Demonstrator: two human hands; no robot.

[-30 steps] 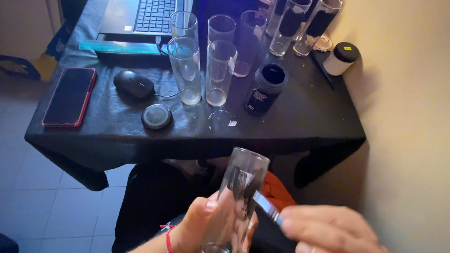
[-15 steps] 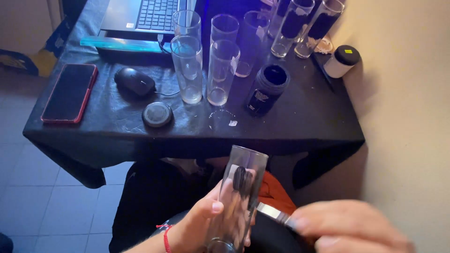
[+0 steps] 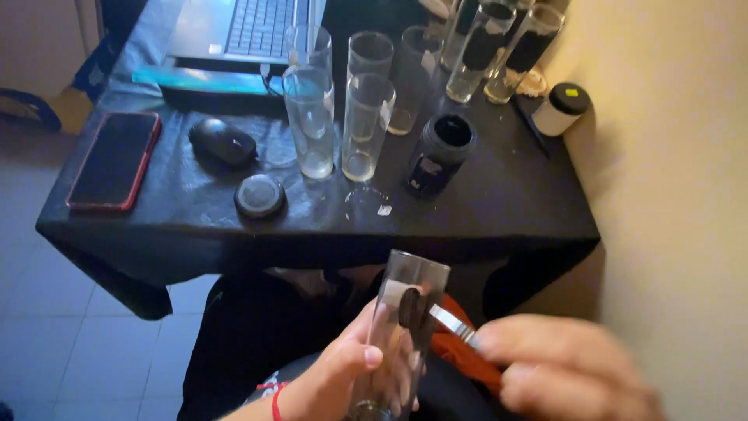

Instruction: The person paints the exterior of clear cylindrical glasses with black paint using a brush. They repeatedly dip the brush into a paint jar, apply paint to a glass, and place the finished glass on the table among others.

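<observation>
Head view: below the near edge of a black-draped table (image 3: pixel 499 210), set against a cream wall (image 3: pixel 670 195) over pale floor tiles (image 3: pixel 47 343), the left hand (image 3: pixel 335 378) grips a tall clear glass (image 3: pixel 401 335). The right hand (image 3: pixel 561 374) pinches a dark-tipped metal tool (image 3: pixel 436 312) against the glass. Empty glasses (image 3: pixel 366 125) stand on the table.

I count one tall clear glass (image 3: pixel 405 327) in hand, plus four empty clear glasses (image 3: pixel 310 117) standing on the table and three glasses with dark bands (image 3: pixel 483 47) at the far edge, though that back row is partly cut off. I also list one open dark jar (image 3: pixel 440 152), one round dark lid (image 3: pixel 259 195), one white jar with a black cap (image 3: pixel 562 109). One phone in a red case (image 3: pixel 115 160), one black mouse (image 3: pixel 223 142), one laptop (image 3: pixel 241 30).
</observation>
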